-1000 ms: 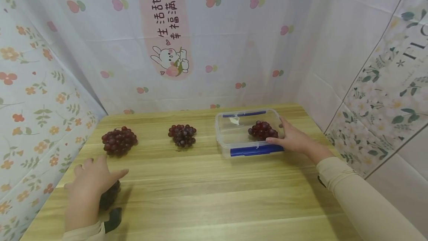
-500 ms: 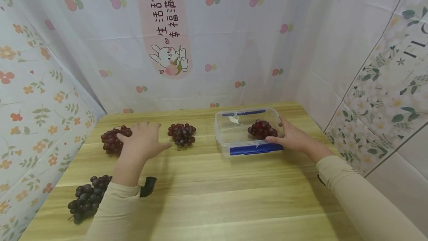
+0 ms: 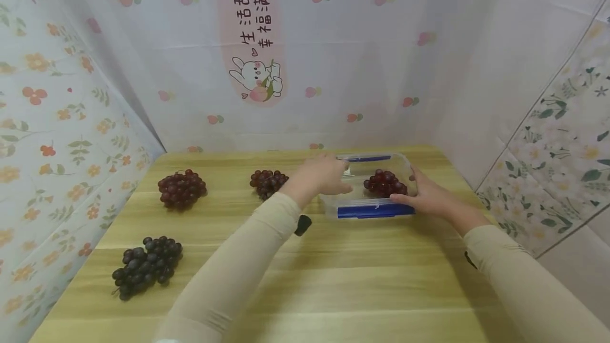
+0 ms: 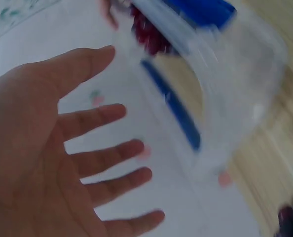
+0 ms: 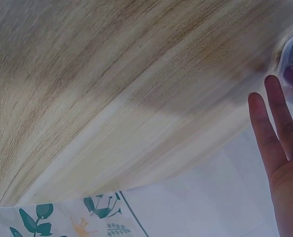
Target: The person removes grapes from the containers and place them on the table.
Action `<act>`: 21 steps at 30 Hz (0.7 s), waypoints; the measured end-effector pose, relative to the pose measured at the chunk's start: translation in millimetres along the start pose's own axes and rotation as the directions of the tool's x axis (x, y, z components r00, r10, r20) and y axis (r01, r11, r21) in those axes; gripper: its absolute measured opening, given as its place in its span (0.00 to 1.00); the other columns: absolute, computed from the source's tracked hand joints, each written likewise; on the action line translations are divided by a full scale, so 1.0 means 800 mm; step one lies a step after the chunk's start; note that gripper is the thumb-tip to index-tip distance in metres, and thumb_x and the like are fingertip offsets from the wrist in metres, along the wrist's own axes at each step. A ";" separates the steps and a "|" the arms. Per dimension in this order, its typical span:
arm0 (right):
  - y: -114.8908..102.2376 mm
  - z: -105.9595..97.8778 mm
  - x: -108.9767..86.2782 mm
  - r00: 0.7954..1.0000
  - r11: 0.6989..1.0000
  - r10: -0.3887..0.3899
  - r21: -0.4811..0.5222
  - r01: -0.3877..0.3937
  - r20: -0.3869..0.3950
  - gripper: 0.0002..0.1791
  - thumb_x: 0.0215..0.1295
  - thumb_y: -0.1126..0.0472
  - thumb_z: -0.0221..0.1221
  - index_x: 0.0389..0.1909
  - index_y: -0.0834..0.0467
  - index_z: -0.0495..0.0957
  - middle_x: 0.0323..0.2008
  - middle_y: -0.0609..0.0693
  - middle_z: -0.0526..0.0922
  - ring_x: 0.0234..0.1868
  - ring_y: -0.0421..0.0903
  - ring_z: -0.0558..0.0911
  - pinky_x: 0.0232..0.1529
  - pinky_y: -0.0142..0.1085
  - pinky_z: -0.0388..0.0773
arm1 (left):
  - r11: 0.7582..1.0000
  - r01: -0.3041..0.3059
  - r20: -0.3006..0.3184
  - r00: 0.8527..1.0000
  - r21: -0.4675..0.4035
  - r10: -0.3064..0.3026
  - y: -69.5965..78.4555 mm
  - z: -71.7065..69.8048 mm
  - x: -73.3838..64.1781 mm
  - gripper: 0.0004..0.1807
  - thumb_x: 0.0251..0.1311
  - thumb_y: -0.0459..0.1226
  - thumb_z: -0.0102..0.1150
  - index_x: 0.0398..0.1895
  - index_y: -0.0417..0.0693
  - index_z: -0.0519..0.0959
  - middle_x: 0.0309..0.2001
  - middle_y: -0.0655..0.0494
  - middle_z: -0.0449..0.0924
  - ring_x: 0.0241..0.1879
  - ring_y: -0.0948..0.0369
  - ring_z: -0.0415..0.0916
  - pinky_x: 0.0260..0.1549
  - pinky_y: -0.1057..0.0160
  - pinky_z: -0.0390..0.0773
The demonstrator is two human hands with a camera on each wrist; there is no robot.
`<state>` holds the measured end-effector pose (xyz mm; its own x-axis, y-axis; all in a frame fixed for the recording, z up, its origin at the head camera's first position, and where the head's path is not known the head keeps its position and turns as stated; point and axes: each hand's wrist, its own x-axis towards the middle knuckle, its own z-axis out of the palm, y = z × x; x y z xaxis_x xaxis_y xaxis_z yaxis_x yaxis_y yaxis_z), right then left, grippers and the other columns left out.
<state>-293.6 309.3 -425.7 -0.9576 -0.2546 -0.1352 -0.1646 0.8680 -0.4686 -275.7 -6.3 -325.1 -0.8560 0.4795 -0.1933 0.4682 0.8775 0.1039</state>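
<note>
A clear plastic food container (image 3: 376,209) with blue latches stands at the back right, lidless, holding a bunch of red grapes (image 3: 385,183). My right hand (image 3: 431,196) rests against its right side, thumb at the front rim; in the right wrist view, two straight fingers (image 5: 279,108) lie beside its wall. My left hand (image 3: 323,173) is over the container's left end, holding nothing; the left wrist view shows its fingers (image 4: 112,153) spread. Just left of that hand, another dark red grape bunch (image 3: 267,181) lies on the table, partly covered by the wrist.
At the back left lies a bunch of red grapes (image 3: 182,189), and nearer the front left a bunch of black grapes (image 3: 147,266). The wooden table (image 3: 352,274) ends at patterned curtains (image 3: 305,68) behind and on both sides.
My left hand has swept from the front left, past the grape bunches, to the container, uncovering the black grapes. The right hand has stayed at the container. The head view has shifted slightly.
</note>
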 end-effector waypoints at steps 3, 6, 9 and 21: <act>0.001 -0.002 -0.003 1.000 1.000 -0.003 0.007 0.003 0.007 0.69 0.71 0.27 0.58 0.85 0.65 0.24 0.79 0.77 0.55 0.76 0.80 0.64 0.72 0.75 0.62 | 0.997 -0.064 0.003 0.998 0.047 0.064 0.037 0.004 0.034 0.30 0.77 0.57 0.56 0.76 0.57 0.72 0.73 0.56 0.77 0.73 0.54 0.74 0.72 0.51 0.75; 0.002 -0.002 -0.003 1.000 1.000 -0.008 0.017 0.007 0.019 0.70 0.71 0.27 0.58 0.85 0.62 0.22 0.80 0.77 0.54 0.76 0.79 0.64 0.72 0.75 0.63 | 0.994 -0.083 -0.010 0.996 0.073 0.084 0.072 0.010 0.057 0.23 0.81 0.54 0.50 0.72 0.61 0.75 0.68 0.59 0.81 0.68 0.57 0.78 0.68 0.52 0.79; 0.004 -0.003 -0.003 1.000 1.000 -0.006 0.031 0.005 0.029 0.71 0.70 0.26 0.58 0.84 0.61 0.20 0.80 0.77 0.53 0.76 0.79 0.63 0.72 0.74 0.64 | 0.995 -0.088 -0.037 0.995 0.040 0.089 0.101 0.019 0.074 0.20 0.80 0.56 0.51 0.67 0.66 0.77 0.67 0.63 0.81 0.67 0.57 0.78 0.68 0.49 0.78; 0.006 -0.004 0.002 0.998 0.998 -0.065 -0.025 0.066 0.025 0.66 0.76 0.36 0.59 0.82 0.70 0.21 0.79 0.80 0.54 0.71 0.76 0.72 0.71 0.71 0.67 | 0.987 -0.023 0.002 1.000 -0.156 0.024 0.139 0.054 0.098 0.27 0.81 0.56 0.49 0.80 0.79 0.66 0.79 0.65 0.68 0.79 0.51 0.65 0.73 0.45 0.73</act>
<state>-296.7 314.7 -425.1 -0.9387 -0.3209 -0.1259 -0.2328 0.8596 -0.4549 -281.6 128.8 -371.2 -0.8441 0.5004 -0.1924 0.4481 0.8556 0.2593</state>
